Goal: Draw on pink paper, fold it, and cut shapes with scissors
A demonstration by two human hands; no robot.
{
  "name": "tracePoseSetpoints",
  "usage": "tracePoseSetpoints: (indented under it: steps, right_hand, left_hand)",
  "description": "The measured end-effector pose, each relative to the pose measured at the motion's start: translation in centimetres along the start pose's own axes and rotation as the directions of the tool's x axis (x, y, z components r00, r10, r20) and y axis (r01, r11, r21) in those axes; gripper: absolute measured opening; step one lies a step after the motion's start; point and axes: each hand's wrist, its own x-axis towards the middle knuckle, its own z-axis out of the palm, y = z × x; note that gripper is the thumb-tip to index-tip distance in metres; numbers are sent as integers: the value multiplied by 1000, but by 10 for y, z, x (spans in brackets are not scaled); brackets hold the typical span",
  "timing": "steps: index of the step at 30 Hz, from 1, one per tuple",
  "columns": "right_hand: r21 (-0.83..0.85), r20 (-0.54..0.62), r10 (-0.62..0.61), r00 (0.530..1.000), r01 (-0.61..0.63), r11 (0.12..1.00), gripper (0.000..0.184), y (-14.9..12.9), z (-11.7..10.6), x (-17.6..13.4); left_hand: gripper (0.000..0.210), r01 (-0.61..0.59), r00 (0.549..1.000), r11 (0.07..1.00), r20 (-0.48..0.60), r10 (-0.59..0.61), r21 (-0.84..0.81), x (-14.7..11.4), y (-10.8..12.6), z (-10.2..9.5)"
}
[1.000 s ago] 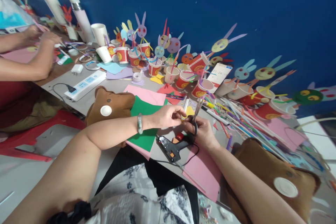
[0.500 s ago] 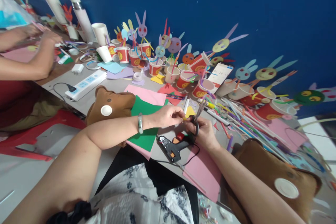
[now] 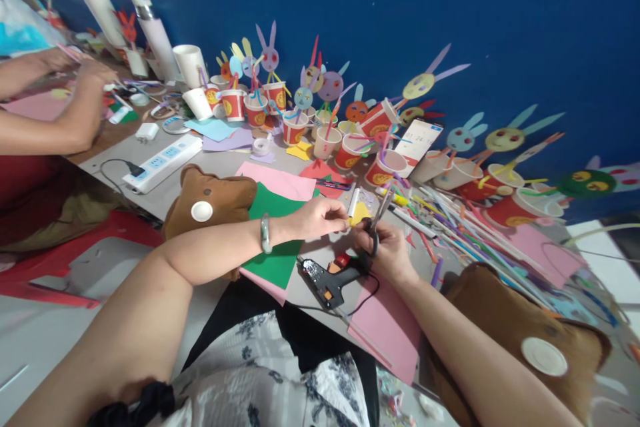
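My right hand [image 3: 393,255] grips a pair of dark-handled scissors [image 3: 384,203], blades pointing up and away from me. Close to its left, my left hand [image 3: 323,217] is closed in a pinch, with a small yellow piece of paper at its fingertips, partly hidden. Another yellow paper [image 3: 361,212] lies just behind the fingers. Under my hands a black hot glue gun [image 3: 327,283] rests on its side on the table. Green paper [image 3: 275,267] over pink paper [image 3: 295,181] lies beneath my left forearm.
Paper cups [image 3: 295,127] with rabbit-faced figures line the blue wall. A phone [image 3: 419,143] leans among them. Coloured sticks [image 3: 465,227] lie at right. A power strip [image 3: 165,161], brown cushions [image 3: 215,197] and a co-worker's arms [image 3: 65,113] are at left.
My hands have drawn slightly apart, the left fingertips shifting a little left. The scissors stay in my right hand.
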Motion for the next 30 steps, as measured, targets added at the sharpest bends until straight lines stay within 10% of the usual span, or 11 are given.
tracePoseSetpoints:
  steps: [30]
  right_hand:
    - [-89, 309, 8, 951, 21, 996, 50, -4, 0, 4]
  left_hand:
    - [13, -90, 988, 961, -145, 53, -262, 1, 1, 1]
